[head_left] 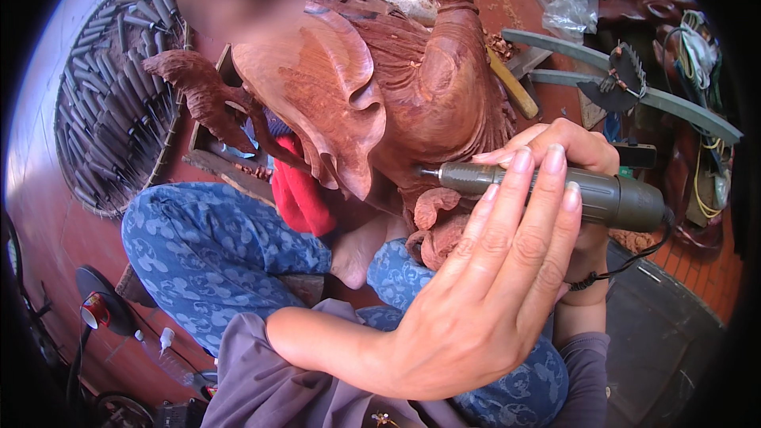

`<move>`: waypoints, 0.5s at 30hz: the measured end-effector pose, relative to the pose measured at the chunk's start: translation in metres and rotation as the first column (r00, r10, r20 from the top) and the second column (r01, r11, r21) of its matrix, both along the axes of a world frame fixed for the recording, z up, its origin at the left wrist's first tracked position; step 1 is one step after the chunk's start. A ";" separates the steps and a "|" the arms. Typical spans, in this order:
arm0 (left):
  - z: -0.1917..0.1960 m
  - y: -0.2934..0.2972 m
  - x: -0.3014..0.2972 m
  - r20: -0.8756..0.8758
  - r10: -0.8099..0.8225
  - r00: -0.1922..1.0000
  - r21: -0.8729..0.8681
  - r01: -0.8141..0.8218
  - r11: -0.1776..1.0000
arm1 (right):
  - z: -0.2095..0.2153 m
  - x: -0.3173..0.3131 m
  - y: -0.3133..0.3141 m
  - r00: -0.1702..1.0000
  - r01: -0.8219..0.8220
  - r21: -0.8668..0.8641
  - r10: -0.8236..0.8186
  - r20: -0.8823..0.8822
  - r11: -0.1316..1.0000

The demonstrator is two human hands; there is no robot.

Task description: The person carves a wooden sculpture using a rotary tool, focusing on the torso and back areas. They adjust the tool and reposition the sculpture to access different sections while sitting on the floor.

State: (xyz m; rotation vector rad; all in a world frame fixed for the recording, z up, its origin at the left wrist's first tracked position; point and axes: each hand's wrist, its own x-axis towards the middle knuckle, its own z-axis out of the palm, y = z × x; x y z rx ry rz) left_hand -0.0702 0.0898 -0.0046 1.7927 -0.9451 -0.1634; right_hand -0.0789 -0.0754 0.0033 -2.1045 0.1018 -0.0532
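- I see the wooden carving [372, 87] filling the middle of my view, a reddish-brown figure with broad curled folds, propped against my knees in blue patterned trousers [214, 254].
- At nine o'clock of the carving lies a round woven tray [75, 79] packed with chisels.
- My left hand [483, 301] is spread wide and flat, fingers straight, raised in front of the tool at about five o'clock of the carving, gripping nothing.
- My right hand [567, 150] is wrapped around the rotary tool.
- The rotary tool [555, 190], dark grey, lies level at four o'clock, its tip touching the carving's lower edge.
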 end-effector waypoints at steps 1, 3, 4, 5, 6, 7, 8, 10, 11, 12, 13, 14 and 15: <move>0.000 -0.001 -0.001 -0.002 -0.007 1.000 -0.006 0.007 1.000 | 0.001 -0.002 0.000 1.000 0.016 -0.018 -0.015 0.008 1.000; 0.001 -0.003 -0.003 -0.014 -0.012 1.000 -0.013 0.012 1.000 | 0.003 -0.004 0.003 0.999 0.042 -0.057 -0.040 0.023 0.998; 0.001 -0.004 -0.003 -0.020 -0.016 1.000 -0.019 0.016 1.000 | 0.002 -0.005 0.002 0.998 0.039 -0.073 -0.036 0.051 0.997; 0.001 -0.005 -0.003 -0.025 -0.019 0.999 -0.028 0.019 0.999 | 0.002 -0.006 0.001 0.996 0.037 -0.090 -0.030 0.080 0.995; 0.001 -0.006 -0.003 -0.025 -0.019 1.000 -0.034 0.018 0.999 | 0.001 -0.007 0.001 0.994 0.037 -0.107 -0.025 0.109 0.994; 0.000 -0.007 -0.003 -0.025 -0.018 1.000 -0.038 0.017 0.999 | 0.002 -0.006 0.000 0.993 0.025 -0.109 -0.012 0.114 0.994; 0.000 -0.008 -0.004 -0.026 -0.021 0.999 -0.046 0.020 0.999 | 0.002 -0.006 -0.002 0.993 0.015 -0.096 -0.004 0.117 0.995; 0.000 -0.008 -0.003 -0.035 -0.021 0.999 -0.054 0.019 0.998 | 0.001 -0.005 -0.004 0.992 -0.005 -0.067 0.014 0.125 0.998; 0.000 -0.008 -0.003 -0.037 -0.021 0.999 -0.052 0.019 0.998 | 0.000 -0.004 -0.006 0.991 -0.021 -0.073 0.030 0.128 0.997; 0.001 -0.007 -0.002 -0.032 -0.019 0.999 -0.038 0.018 0.999 | 0.000 -0.003 -0.006 0.991 -0.033 -0.072 0.042 0.123 0.997; 0.001 -0.006 -0.002 -0.031 -0.013 0.999 -0.032 0.012 0.999 | 0.000 -0.001 -0.007 0.991 -0.047 -0.072 0.055 0.118 0.996; 0.001 -0.005 -0.001 -0.030 -0.007 1.000 -0.026 0.007 1.000 | 0.000 0.000 -0.007 0.992 -0.055 -0.066 0.061 0.106 0.996; 0.001 -0.005 0.000 -0.034 0.001 0.999 -0.029 -0.002 1.000 | -0.001 0.001 -0.005 0.994 -0.047 -0.064 0.053 0.099 0.997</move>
